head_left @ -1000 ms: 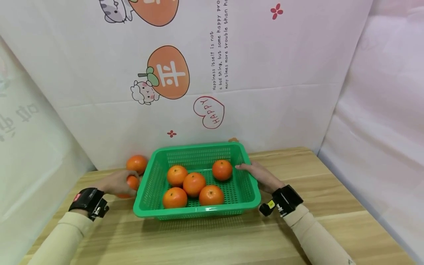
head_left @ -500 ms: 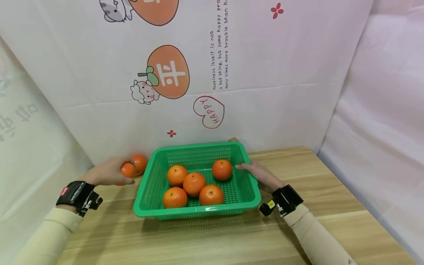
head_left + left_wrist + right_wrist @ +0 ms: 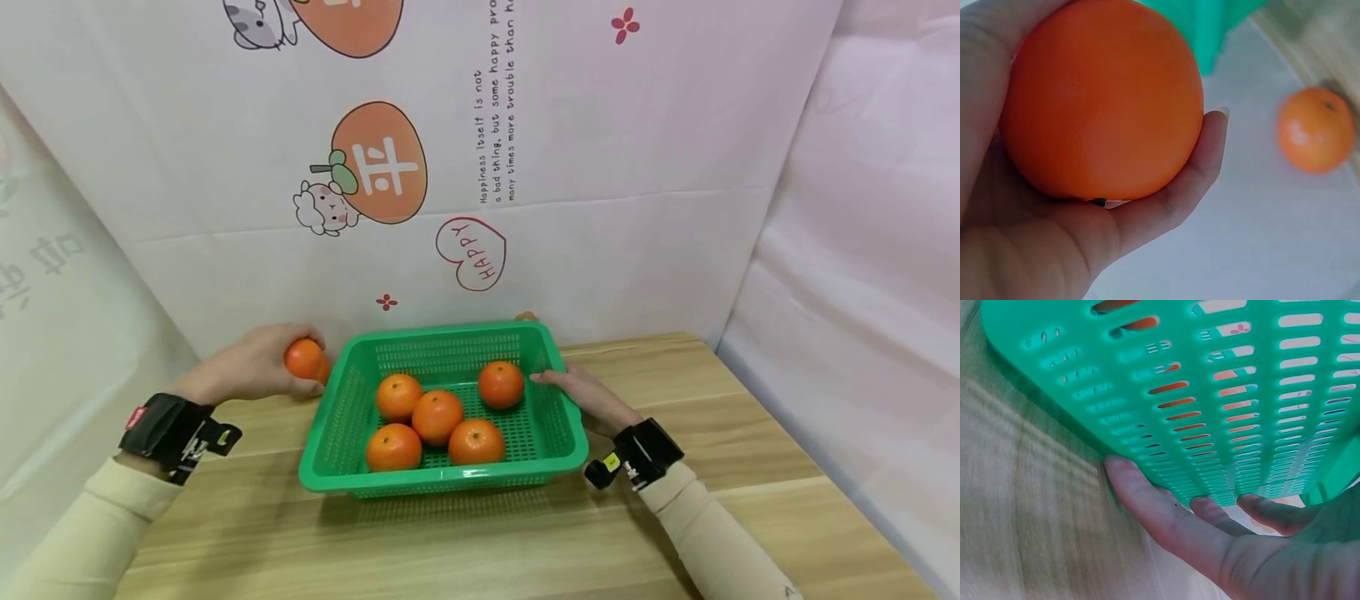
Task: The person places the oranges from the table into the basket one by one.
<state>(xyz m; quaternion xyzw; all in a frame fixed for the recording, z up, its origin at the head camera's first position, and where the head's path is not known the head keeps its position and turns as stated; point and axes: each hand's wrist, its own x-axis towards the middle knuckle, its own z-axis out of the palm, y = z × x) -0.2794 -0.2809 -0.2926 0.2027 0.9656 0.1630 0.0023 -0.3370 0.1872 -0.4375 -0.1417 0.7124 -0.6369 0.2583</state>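
My left hand [image 3: 258,362] grips an orange [image 3: 303,358] left of the green plastic basket [image 3: 444,482], thumb and fingers curled round the fruit. In the left wrist view the held orange [image 3: 1104,100] fills much of the picture, and a second orange [image 3: 1316,131] lies apart from it. From the head, that second orange [image 3: 324,371] is mostly hidden behind the held one. Several oranges [image 3: 438,418] lie on the basket's floor. My right hand [image 3: 596,398] holds the basket's right side, thumb over the rim; in the right wrist view its fingertips [image 3: 1124,467] touch the slotted outer wall.
The basket stands on a wooden table [image 3: 465,550] near its back edge. A white printed cloth [image 3: 600,250] hangs right behind the table, and more white cloth [image 3: 862,292] encloses both sides.
My left hand has lifted the orange from beside the basket and carried it back toward the cloth, in front of the other orange. The right hand and the basket stay where they were.
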